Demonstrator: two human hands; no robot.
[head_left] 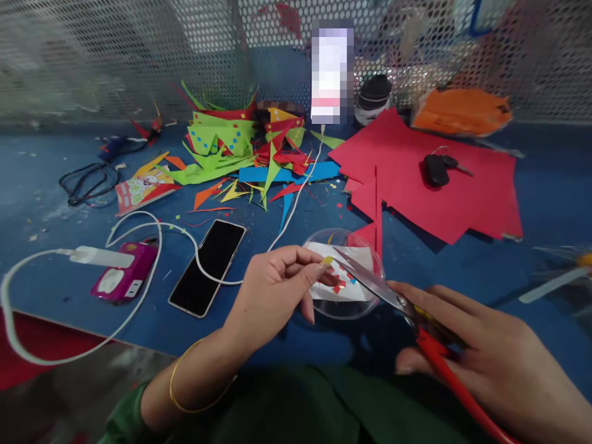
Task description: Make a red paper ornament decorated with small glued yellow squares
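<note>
Between thumb and forefinger, my left hand [277, 290] pinches a tiny yellow paper piece [327, 261]. My right hand [485, 345] is wrapped round red-handled scissors [435, 348], whose blades point up and left, with the tips close beside the yellow piece. Below both hands' work lies a round clear plastic dish [340, 313]. Inside it is a white paper [363, 256] with several small red and blue bits on it, partly hidden by my left fingers.
Nearby lie a dark phone [208, 268], a purple device [124, 271] and a white cable [160, 246]. Green paper scraps [217, 166] are behind, with red sheets [416, 179] bearing keys [436, 171] at right. A lit phone [330, 74] leans on the mesh; an orange packet [462, 112] is beside it.
</note>
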